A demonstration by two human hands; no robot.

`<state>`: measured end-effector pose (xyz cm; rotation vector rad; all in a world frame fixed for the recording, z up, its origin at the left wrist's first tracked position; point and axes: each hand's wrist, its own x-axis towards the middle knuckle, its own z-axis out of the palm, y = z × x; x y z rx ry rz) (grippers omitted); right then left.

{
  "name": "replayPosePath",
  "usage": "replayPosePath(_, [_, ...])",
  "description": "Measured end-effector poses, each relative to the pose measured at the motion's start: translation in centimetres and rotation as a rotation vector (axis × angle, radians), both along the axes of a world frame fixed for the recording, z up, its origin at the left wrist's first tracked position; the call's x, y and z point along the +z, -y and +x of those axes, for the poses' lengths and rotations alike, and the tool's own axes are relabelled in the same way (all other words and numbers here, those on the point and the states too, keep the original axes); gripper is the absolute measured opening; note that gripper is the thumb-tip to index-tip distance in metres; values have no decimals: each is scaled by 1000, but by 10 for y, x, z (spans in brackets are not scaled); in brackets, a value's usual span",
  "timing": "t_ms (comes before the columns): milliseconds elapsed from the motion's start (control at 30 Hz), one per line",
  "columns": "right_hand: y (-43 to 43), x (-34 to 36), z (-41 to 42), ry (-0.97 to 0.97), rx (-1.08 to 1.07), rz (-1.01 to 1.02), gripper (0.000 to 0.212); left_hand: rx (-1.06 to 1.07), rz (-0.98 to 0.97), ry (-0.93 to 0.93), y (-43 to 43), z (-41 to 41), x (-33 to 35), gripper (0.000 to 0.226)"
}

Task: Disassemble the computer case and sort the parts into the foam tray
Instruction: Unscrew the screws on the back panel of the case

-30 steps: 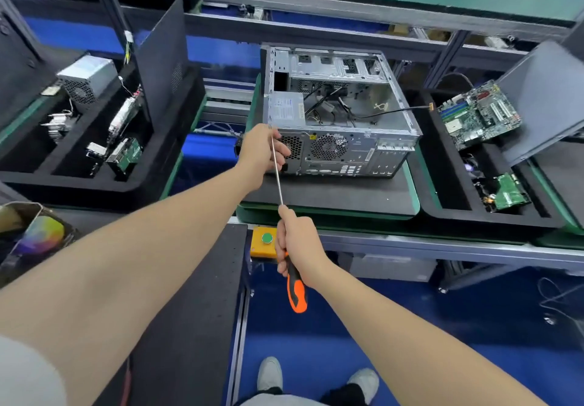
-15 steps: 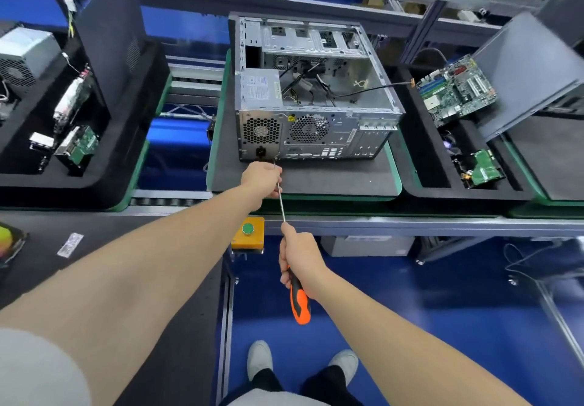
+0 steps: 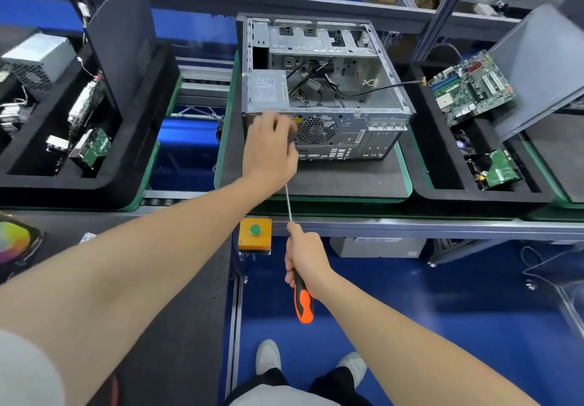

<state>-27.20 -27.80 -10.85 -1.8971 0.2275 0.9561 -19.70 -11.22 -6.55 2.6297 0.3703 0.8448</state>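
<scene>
The open silver computer case [image 3: 325, 89] stands on a black foam pad [image 3: 347, 181], rear panel towards me, with its power supply [image 3: 268, 89] and loose cables inside. My left hand [image 3: 270, 149] lies against the rear panel over the power supply's vent, fingers fairly straight and blurred. My right hand [image 3: 305, 260] grips the orange-and-black handle of a long screwdriver [image 3: 303, 304]. Its shaft runs up under my left hand, so the tip is hidden. The foam tray [image 3: 448, 184] to the right holds a motherboard [image 3: 467, 89] and a green card [image 3: 502, 171].
A second foam tray [image 3: 136, 152] on the left holds a power supply unit [image 3: 38, 61], a heatsink and several cards. Dark side panels [image 3: 123, 35] lean in both trays. A yellow button box [image 3: 255, 233] hangs on the bench rail. My shoes stand on blue floor.
My left hand rose from the pad's front edge to the case's rear panel. The screwdriver shaft followed it up, and the view tilted slightly.
</scene>
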Motion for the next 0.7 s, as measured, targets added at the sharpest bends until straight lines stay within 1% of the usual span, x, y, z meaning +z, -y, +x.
replayPosePath(33, [0,1,0,-1,-1,6,58,-53,93,48,-2,9,13,33])
replayPosePath(67, [1,2,0,-3,1,13,56,-97,150,25,-5,21,26,42])
replayPosePath(100, [1,4,0,-5,4,16,55,-126,179,-74,-9,34,38,47])
replayPosePath(167, [3,6,-1,-8,12,17,53,-156,215,-353,-16,59,56,52])
replayPosePath(200, [4,8,-1,-9,18,17,52,-170,223,-462,-18,68,61,53])
replayPosePath(233, [5,9,-2,-13,24,14,52,-188,221,-525,-20,76,63,52])
replayPosePath(267, [6,11,-3,-18,28,14,52,-200,215,-536,-20,81,62,48])
replayPosePath(333, [10,13,-4,-26,37,17,53,-200,208,-485,-19,82,56,40])
replayPosePath(467, [17,16,-6,-41,54,28,56,-223,190,-400,-17,74,44,34])
replayPosePath(567, [21,17,-9,-42,81,41,56,-251,175,-381,-15,61,41,35])
replayPosePath(700, [21,16,-22,-84,105,34,56,-226,182,-325,-5,40,40,38])
